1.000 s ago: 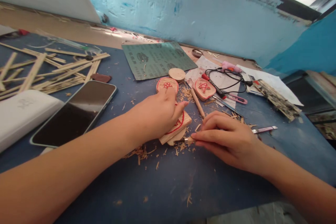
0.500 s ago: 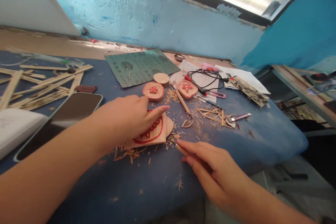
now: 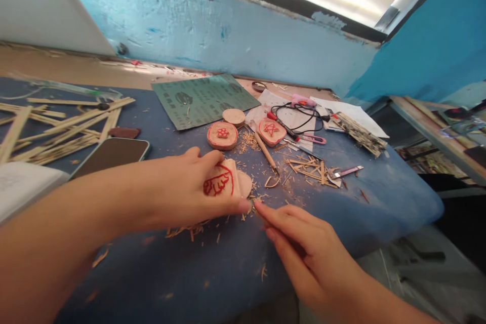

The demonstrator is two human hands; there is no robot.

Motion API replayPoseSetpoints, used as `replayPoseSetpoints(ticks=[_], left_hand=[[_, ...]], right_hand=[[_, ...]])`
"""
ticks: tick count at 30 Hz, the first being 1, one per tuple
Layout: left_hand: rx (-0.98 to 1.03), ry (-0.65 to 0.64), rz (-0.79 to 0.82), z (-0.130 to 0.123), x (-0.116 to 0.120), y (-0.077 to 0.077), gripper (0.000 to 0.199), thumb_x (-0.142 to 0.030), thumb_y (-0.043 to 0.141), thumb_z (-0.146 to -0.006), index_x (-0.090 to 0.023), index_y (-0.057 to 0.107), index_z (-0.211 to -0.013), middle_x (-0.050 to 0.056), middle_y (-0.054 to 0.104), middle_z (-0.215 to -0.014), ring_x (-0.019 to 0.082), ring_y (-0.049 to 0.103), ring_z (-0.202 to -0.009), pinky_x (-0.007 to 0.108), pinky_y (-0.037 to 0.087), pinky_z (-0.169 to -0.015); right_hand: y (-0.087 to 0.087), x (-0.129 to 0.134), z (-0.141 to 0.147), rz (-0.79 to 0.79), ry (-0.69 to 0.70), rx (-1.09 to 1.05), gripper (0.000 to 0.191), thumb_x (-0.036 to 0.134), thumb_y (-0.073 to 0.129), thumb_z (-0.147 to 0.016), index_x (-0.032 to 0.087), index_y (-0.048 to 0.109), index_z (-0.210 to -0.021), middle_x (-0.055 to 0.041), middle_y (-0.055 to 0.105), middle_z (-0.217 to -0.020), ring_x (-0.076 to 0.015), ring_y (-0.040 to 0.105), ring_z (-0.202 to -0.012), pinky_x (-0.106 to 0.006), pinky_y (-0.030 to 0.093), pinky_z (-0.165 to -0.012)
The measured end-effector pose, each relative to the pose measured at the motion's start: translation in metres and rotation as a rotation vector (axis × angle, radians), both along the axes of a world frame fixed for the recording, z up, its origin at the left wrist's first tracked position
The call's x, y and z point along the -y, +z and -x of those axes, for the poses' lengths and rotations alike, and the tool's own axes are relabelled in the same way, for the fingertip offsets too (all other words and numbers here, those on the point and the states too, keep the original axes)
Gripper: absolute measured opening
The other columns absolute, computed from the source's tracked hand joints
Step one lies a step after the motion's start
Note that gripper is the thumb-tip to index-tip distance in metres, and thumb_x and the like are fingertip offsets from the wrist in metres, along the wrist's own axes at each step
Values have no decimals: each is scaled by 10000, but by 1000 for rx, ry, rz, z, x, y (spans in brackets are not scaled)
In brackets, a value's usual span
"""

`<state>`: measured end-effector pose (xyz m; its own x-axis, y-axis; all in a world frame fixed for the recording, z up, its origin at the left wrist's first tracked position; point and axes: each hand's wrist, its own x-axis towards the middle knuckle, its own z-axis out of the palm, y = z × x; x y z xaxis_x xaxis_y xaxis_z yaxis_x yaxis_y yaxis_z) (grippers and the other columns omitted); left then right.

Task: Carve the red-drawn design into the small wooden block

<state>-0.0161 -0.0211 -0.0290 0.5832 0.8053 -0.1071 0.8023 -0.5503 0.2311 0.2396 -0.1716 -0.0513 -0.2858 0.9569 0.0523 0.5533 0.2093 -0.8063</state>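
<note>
My left hand [image 3: 190,190] is closed round a square wooden block [image 3: 224,182] with red markings, gripping its near and far edges. Its thumb reaches to the block's right, close to the fingertips of my right hand [image 3: 299,238]. Between the pinched fingers of my right hand is a thin carving tool, mostly hidden by the fingers. A pale round wood piece [image 3: 245,184] shows beneath the block's right side. Beyond lie a disc with a red flower [image 3: 222,135], a disc with a red star [image 3: 272,131] and a wooden-handled tool [image 3: 266,152].
Green sandpaper [image 3: 201,101] lies at the back. A phone [image 3: 114,154] and wooden sticks [image 3: 72,126] are on the left. To the right are a black cable [image 3: 296,114], a cutter [image 3: 348,171], bark [image 3: 359,132] and wood shavings [image 3: 311,168].
My left hand has moved down and its thumb has swung from above the block to near my right fingertips. The tool's tip, visible before, is now covered.
</note>
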Motion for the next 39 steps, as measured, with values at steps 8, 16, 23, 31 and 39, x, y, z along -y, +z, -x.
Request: replayPoseSetpoints(ticks=[8, 16, 23, 31, 39], left_hand=[[-252, 114, 299, -19, 11, 24, 1047, -691, 752, -777, -241, 416, -1661, 228, 611, -1461, 398, 769, -1035, 450, 572, -848], [-296, 103, 323, -19, 8, 17, 1201, -747, 755, -724, -204, 311, -1699, 235, 563, -1488, 414, 742, -1113, 450, 573, -906], [-289, 96, 287, -22, 12, 9, 1272, -630, 846, -678, -238, 257, -1735, 312, 418, -1670, 497, 721, -1201, 517, 568, -954], [-293, 115, 369, -24, 12, 13, 1366, -753, 839, -575, -241, 289, -1716, 313, 366, -1706, 526, 685, -1256, 557, 577, -974], [-266, 98, 322, -19, 9, 2, 1333, -769, 835, -563, -258, 341, -1691, 301, 413, -1674, 520, 704, -1214, 566, 589, -932]], right_hand=[[-2, 2, 7, -82, -11, -21, 498, 118, 521, -1019, 151, 650, -1499, -94, 722, -1068, -141, 737, -824, -232, 624, -704], [-15, 5, 13, -198, -21, 5, 581, 63, 522, -973, 118, 610, -1544, -112, 714, -1036, -148, 735, -848, -208, 643, -739], [-19, -1, 27, -240, -88, -16, 547, 87, 500, -1009, 80, 608, -1545, -129, 723, -1036, -145, 737, -836, -208, 643, -749], [-7, 1, 16, -268, -99, 35, 531, 82, 514, -1007, 198, 645, -1508, -74, 748, -991, -130, 761, -820, -186, 647, -738], [-8, 6, 14, -261, -89, 47, 532, 80, 511, -999, 183, 645, -1504, -87, 753, -1009, -138, 775, -832, -192, 652, -737]])
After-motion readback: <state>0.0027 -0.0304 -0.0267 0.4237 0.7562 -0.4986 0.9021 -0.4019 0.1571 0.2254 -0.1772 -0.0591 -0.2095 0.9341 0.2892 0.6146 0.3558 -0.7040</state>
